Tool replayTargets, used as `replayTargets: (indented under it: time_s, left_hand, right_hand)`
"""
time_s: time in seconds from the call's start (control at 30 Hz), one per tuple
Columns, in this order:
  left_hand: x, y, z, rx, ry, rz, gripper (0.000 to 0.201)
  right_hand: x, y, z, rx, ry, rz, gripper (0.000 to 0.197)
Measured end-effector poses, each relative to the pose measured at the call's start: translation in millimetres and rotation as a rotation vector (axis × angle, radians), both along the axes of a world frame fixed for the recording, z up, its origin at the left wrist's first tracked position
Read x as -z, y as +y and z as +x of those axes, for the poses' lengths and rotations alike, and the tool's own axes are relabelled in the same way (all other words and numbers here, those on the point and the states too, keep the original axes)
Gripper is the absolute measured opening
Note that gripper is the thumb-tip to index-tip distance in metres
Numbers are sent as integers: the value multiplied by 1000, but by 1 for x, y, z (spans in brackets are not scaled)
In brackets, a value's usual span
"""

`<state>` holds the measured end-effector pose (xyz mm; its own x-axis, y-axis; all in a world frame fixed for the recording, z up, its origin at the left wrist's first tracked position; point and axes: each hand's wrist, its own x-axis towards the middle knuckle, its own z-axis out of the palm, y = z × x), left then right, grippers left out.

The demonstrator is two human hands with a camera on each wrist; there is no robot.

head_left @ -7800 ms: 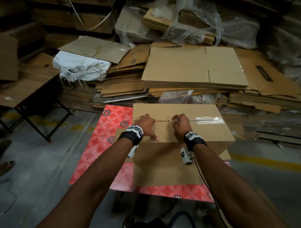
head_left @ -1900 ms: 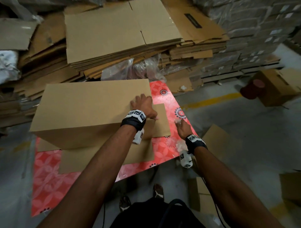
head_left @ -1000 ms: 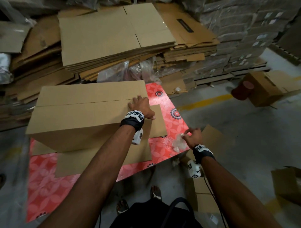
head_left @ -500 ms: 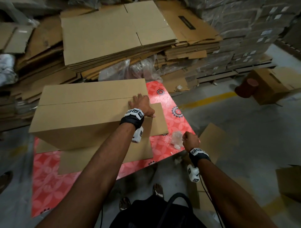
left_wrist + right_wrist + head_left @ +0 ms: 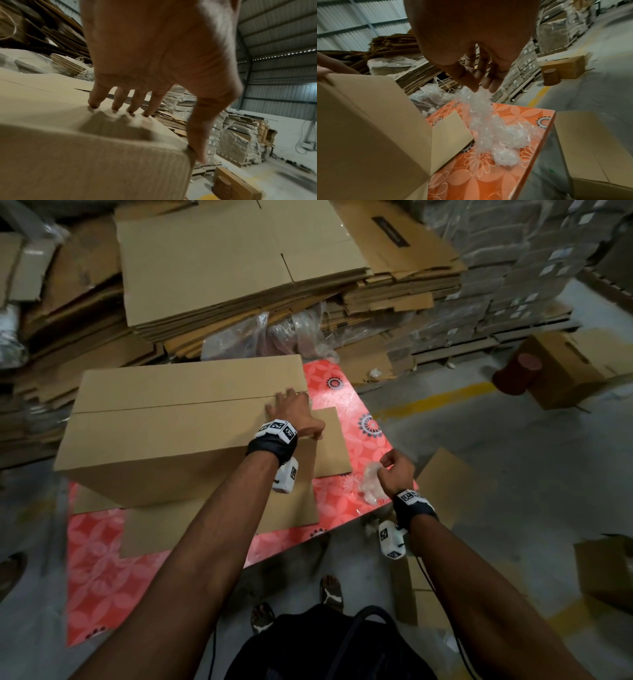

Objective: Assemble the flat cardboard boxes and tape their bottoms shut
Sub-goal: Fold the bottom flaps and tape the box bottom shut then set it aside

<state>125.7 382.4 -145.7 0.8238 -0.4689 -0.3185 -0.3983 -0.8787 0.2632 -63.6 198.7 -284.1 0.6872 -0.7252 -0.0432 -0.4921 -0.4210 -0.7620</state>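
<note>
**Cardboard box pinned, tape scrap in your fingers**

Cardboard stacks [image 5: 219, 265] of flat boxes fill the far side of the scene. Nearer, the red floral table [image 5: 356, 419] carries the assembled box [image 5: 164, 436], which sits on its left part with the two top flaps closed along an untaped seam. Your left hand [image 5: 294, 416] rests on the box's right end, fingers [image 5: 96, 100] spread straight on top, thumb down the side. Your right hand [image 5: 397, 470] hangs over the table's near right edge, fingertips pinching a crumpled wad of clear tape [image 5: 494, 129] that trails onto the tabletop.
</note>
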Motion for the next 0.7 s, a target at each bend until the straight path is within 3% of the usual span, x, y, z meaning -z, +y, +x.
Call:
replayTargets:
  time_s: [0.17,0.47,0.57,0.63,0.7]
  left_hand:
    - [-3,11,-8,39,11,-17,94]
    - [-14,58,-20,79,38,-54,97]
    - [-12,87,-17,136,41,-41,111]
    - [-5,111,-11,143,61,-53,113]
    - [0,138,-7,137,83,-79,111]
  right_hand:
    - [-6,7,14,-20,62,-35,33]
    - [-39,60,93,-311,-92,-83,30]
    - [-55,79,124,-462,-61,-184,58]
    - [-64,90,141,-574,-1,-260,84]
    - [-73,100,155,-694,42,-290,98]
